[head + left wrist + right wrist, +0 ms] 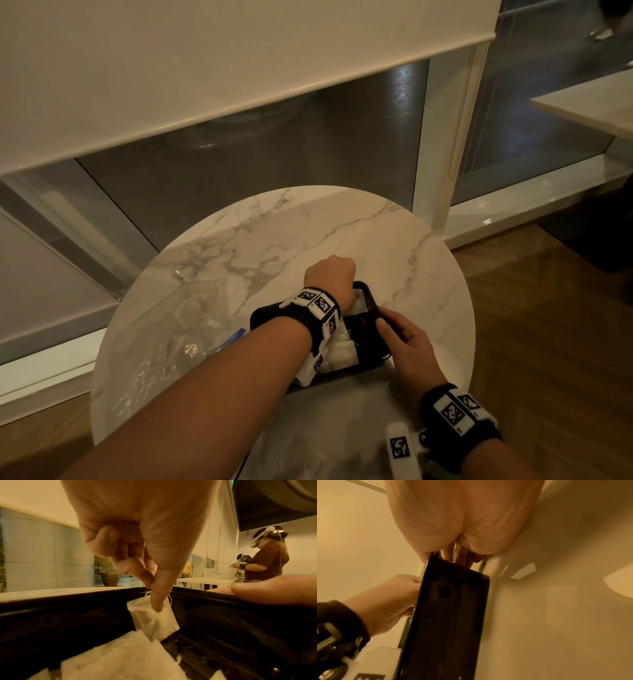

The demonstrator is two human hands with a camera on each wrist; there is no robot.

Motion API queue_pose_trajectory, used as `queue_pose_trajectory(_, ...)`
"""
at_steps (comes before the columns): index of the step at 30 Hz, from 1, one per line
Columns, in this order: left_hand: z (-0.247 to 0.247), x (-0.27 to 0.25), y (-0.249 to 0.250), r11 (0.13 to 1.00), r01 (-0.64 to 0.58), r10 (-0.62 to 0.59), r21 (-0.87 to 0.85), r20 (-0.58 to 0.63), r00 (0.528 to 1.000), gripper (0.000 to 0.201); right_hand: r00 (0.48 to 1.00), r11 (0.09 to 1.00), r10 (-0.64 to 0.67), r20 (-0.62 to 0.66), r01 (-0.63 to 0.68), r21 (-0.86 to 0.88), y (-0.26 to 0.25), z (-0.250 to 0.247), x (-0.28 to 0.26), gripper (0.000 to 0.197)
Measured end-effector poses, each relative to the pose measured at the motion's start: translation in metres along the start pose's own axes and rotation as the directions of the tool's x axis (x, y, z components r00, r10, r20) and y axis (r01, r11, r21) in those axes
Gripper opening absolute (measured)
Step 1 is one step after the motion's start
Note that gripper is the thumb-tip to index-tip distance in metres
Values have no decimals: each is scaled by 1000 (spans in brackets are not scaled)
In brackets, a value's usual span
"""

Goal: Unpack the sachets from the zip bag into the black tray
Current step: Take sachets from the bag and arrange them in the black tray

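Left hand (329, 274) hangs over the far end of the tray (371, 301), fingers curled down, thumb and forefinger pinching the top of a white sachet (154, 620). The sachet dangles inside the tray, lower corner touching the other sachets (123, 658) lying on the tray floor. Right hand (406, 337) grasps the tray's right rim, thumb over the edge and fingers down the outer wall. Zip bag (178, 329) lies flat and clear on the tabletop (342, 226) just left of the tray, blue strip (236, 337) toward the tray. Head view shows only the back of the left hand and hides the pinch; left wrist view shows the pinch plainly, with the right thumb (274, 589) resting on the black rim. Right wrist view shows the tray's dark outer side (450, 615) from below, with the right fingers behind its top edge, and nothing of the sachets. Tray sits toward the near right of the round tabletop, close to its near edge; bare marble spreads beyond the tray. A window ledge (513, 202) runs past the far rim.
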State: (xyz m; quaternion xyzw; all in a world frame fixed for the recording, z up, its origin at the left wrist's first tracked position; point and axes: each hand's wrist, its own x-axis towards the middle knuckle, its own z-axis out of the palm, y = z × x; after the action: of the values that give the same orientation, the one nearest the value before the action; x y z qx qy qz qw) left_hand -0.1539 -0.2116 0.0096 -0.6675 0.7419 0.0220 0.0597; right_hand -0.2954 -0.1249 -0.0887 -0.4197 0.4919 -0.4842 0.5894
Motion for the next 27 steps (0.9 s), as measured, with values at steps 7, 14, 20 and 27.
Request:
queue_pose_trajectory(7, -4, -11, 14, 986, -152, 143, 62, 126, 982, 12, 999, 1000, -29, 33, 29, -8, -2, 0, -1, 27)
queue_pose_trajectory(14, -1, -12, 11, 989, -150, 147, -2, 215, 965, 15, 998, 999, -45, 42, 46, -16, 0, -1, 2, 27)
queue_pose_trajectory(20, -10, -16, -1, 980, -122, 151, -158, 189, 970, 23, 999, 999, -35, 33, 36, -19, 2, 0, 2, 26)
queue_pose_trajectory(27, -44, -60, -23, 905, -87, 78, -416, -39, 996, 22, 1000, 1000, 9, -12, -8, 22, 4, 2, 1, 20)
